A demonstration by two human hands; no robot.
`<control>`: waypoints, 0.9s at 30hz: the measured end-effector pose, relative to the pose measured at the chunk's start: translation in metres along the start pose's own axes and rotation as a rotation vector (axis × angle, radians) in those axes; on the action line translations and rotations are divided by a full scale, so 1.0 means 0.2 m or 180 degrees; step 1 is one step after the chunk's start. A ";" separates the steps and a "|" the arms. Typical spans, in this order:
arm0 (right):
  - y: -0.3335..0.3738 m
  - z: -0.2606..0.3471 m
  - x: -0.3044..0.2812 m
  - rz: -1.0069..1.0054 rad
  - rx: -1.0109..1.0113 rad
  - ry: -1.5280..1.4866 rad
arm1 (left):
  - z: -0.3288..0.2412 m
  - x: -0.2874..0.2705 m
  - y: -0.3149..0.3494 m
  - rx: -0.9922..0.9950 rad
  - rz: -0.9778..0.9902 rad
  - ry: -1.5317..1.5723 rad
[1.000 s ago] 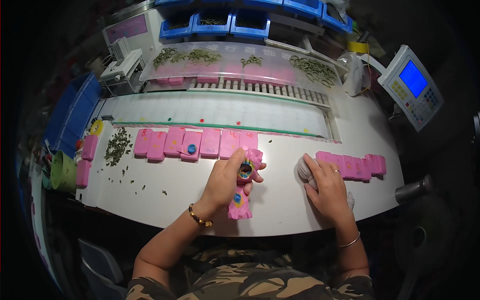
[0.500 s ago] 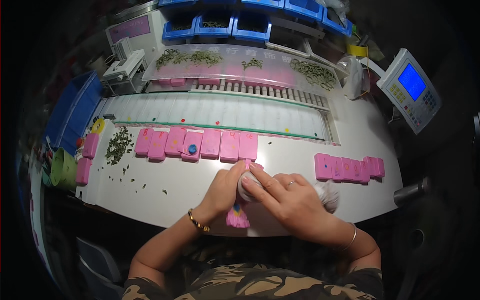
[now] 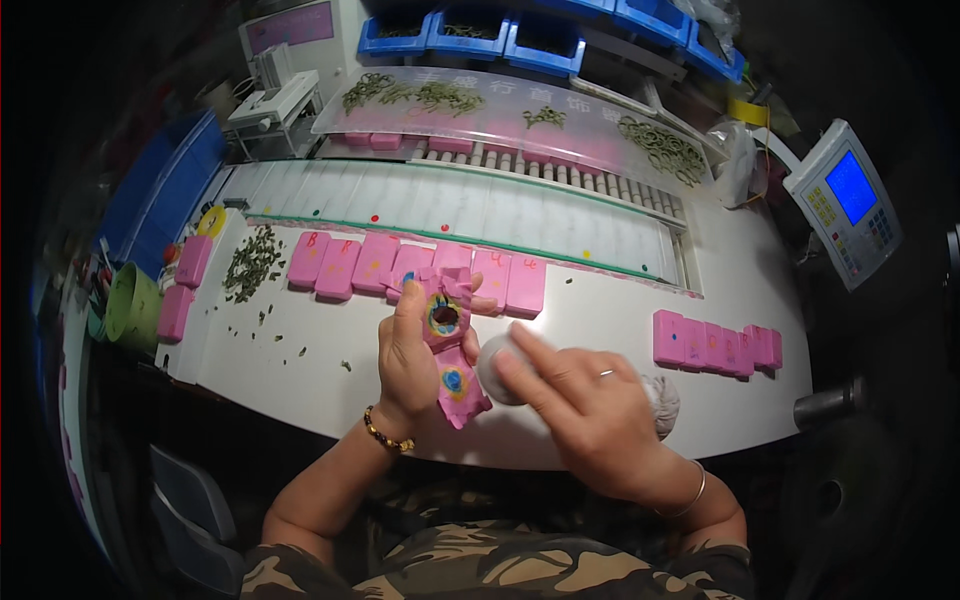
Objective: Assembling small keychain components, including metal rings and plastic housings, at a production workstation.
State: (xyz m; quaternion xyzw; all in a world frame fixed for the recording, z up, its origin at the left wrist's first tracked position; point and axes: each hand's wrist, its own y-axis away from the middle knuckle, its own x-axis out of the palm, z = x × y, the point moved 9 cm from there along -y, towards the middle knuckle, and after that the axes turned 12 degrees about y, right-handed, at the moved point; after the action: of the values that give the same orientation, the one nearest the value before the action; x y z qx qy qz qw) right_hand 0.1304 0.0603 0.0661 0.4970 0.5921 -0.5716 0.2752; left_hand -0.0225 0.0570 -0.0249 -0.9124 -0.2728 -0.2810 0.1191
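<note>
My left hand [image 3: 405,350] holds a pink rubber mold [image 3: 466,398] spread open above the front of the white table. The mold has a dark hole ringed with blue and yellow in its upper half and a blue and yellow spot in its lower half. In my right hand [image 3: 605,425] is a rounded pale cloth pouch [image 3: 500,368], gripped by the fingers just right of the mold, apart from it. Gathered grey-white cloth [image 3: 662,404] shows behind that hand; whether it joins the pouch I cannot tell.
Pink mold blocks [image 3: 527,286] line up behind my hands, and more blocks [image 3: 715,345] stand at right. Green pieces [image 3: 252,265] lie scattered at left. Farther back are a glass-topped track [image 3: 450,210], a roller strip [image 3: 560,172] and blue bins [image 3: 545,50]. A control panel [image 3: 848,190] stands at right.
The pink mold now lies open in my left hand, its inner face showing. My right hand with the pouch has drawn away from it. The whole view has shifted slightly.
</note>
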 end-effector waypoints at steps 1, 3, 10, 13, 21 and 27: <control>-0.01 -0.04 -0.05 -0.0272 0.0219 0.0035 | 0.00 -0.01 -0.01 -0.0125 0.0011 -0.0092; -0.03 -0.05 -0.12 -0.0478 0.0322 0.0176 | 0.03 -0.04 0.00 -0.0192 -0.0092 -0.0061; 0.05 0.14 0.24 0.0511 -0.0336 -0.0114 | -0.10 -0.17 -0.01 0.0254 -0.0585 0.0918; 0.10 -0.09 0.27 0.0485 0.0435 -0.0101 | -0.28 -0.26 -0.05 0.0621 -0.0630 0.0856; -0.21 -0.12 0.33 0.0078 0.0445 -0.0330 | -0.23 -0.47 0.01 0.0035 -0.1067 0.0545; -0.57 0.05 0.69 -0.0008 0.0322 -0.0354 | -0.30 -0.39 0.06 0.0459 -0.0762 0.0030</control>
State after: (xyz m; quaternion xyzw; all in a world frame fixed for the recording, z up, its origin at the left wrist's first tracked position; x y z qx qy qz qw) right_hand -0.0245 0.1056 -0.0134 0.4770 0.5468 -0.6279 0.2815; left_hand -0.0966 -0.0083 -0.0223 -0.8611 -0.3986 -0.2771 0.1512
